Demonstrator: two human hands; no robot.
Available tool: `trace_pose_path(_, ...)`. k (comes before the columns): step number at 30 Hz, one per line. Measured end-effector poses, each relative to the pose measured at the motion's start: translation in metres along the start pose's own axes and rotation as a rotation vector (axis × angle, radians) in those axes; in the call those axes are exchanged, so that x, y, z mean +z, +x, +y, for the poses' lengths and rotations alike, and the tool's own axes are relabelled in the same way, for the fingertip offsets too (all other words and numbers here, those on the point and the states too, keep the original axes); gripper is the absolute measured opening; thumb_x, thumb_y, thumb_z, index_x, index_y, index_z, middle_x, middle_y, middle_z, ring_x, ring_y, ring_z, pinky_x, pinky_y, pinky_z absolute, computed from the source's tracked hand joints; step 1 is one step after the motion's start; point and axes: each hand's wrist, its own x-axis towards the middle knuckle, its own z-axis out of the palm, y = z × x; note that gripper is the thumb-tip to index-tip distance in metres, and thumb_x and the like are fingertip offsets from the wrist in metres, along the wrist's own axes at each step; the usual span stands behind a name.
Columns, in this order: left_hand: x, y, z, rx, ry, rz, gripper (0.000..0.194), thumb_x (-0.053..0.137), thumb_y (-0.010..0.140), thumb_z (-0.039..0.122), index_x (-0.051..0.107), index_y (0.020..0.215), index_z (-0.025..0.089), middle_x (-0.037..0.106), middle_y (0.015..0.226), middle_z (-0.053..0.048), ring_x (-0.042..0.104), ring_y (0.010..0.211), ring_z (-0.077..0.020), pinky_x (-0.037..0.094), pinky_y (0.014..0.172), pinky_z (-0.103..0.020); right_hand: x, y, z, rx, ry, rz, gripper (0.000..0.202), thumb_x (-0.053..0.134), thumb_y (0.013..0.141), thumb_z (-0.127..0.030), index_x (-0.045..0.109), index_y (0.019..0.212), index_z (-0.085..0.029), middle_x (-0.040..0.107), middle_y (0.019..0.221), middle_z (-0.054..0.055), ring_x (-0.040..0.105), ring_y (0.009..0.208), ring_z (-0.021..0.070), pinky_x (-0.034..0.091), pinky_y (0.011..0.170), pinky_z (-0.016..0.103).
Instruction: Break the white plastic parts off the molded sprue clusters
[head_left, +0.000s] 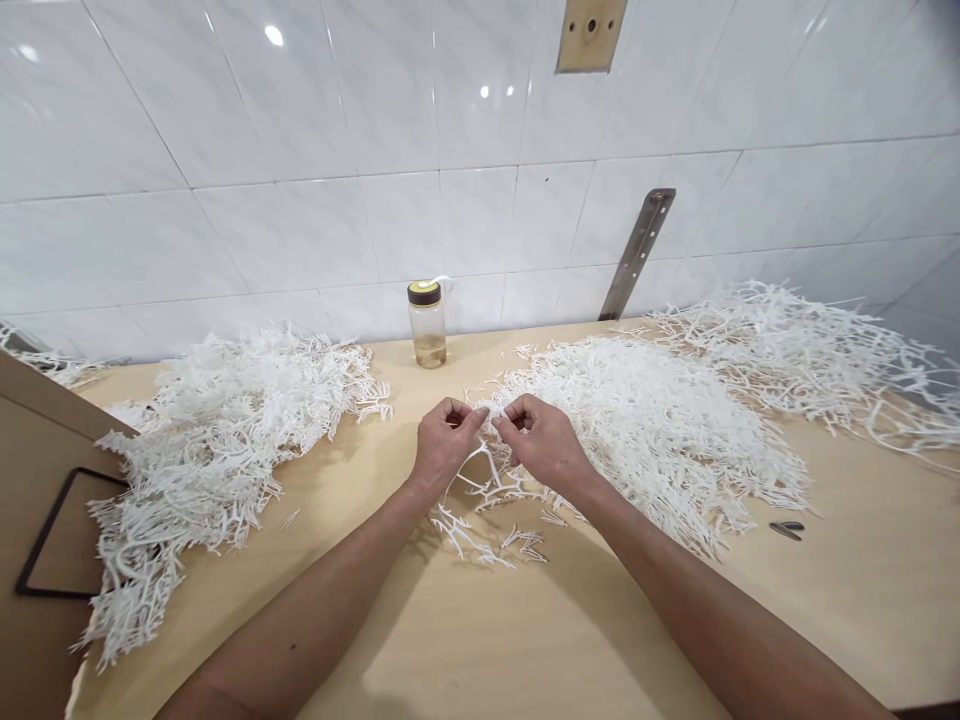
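Observation:
My left hand [450, 436] and my right hand [541, 440] are close together above the middle of the table, thumbs and fingertips pinched. Between them is a white branched plastic piece [486, 470], its thin forked arms hanging below my fingers. Small loose white twigs [527, 545] lie on the tabletop just under it. Right beside my right hand spreads a large heap of thin white plastic pieces [637, 430]. The exact spot where the fingertips grip is partly hidden by the thumbs.
Another white heap [225, 440] covers the table's left side, beside a brown box [45, 500] with a black handle outline. Larger branched pieces [817, 350] lie back right. A lidded bottle [428, 330] stands near the tiled wall. A small metal clipper-like tool [787, 530] lies right.

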Motion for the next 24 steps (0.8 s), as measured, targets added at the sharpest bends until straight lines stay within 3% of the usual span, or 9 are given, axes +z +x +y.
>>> trace_pose_path(4, 0.000, -0.003, 0.004, 0.131, 0.078, 0.056, 0.012, 0.072, 0.077, 0.031, 0.071, 0.069, 0.021, 0.065, 0.076, -0.004, 0.057, 0.081, -0.0198, 0.042, 0.076, -0.030, 0.006, -0.003, 0.004, -0.107, -0.066, 0.092, 0.015, 0.059, 0.082, -0.034, 0.056, 0.077, -0.021, 0.063, 0.073, 0.002, 0.059, 0.061, 0.0151, 0.049, 0.052, 0.026)
trace_pose_path(9, -0.001, -0.004, 0.006, 0.193, 0.057, -0.052, 0.008, 0.069, 0.079, 0.027, 0.075, 0.083, 0.023, 0.069, 0.091, -0.007, 0.060, 0.091, -0.0219, 0.043, 0.080, -0.031, 0.007, -0.003, 0.006, -0.162, -0.070, 0.072, 0.011, 0.056, 0.083, -0.032, 0.057, 0.080, -0.022, 0.065, 0.076, 0.003, 0.060, 0.067, 0.0168, 0.049, 0.056, 0.027)
trace_pose_path(16, -0.002, 0.001, 0.005, -0.003, -0.071, -0.164, 0.012, 0.074, 0.072, 0.028, 0.070, 0.075, 0.017, 0.067, 0.073, -0.002, 0.056, 0.067, -0.0145, 0.044, 0.068, -0.028, 0.007, -0.002, 0.009, -0.165, -0.067, 0.058, 0.010, 0.055, 0.082, -0.028, 0.061, 0.087, -0.021, 0.066, 0.079, 0.003, 0.062, 0.070, 0.0176, 0.050, 0.057, 0.028)
trace_pose_path(24, -0.003, 0.007, 0.006, -0.112, -0.220, -0.178, 0.016, 0.078, 0.064, 0.030, 0.075, 0.074, 0.017, 0.068, 0.070, -0.002, 0.056, 0.068, -0.0148, 0.044, 0.069, -0.028, 0.002, 0.000, 0.008, -0.222, -0.030, 0.135, 0.013, 0.055, 0.083, -0.026, 0.064, 0.091, -0.020, 0.067, 0.087, 0.006, 0.065, 0.075, 0.0194, 0.053, 0.054, 0.028)
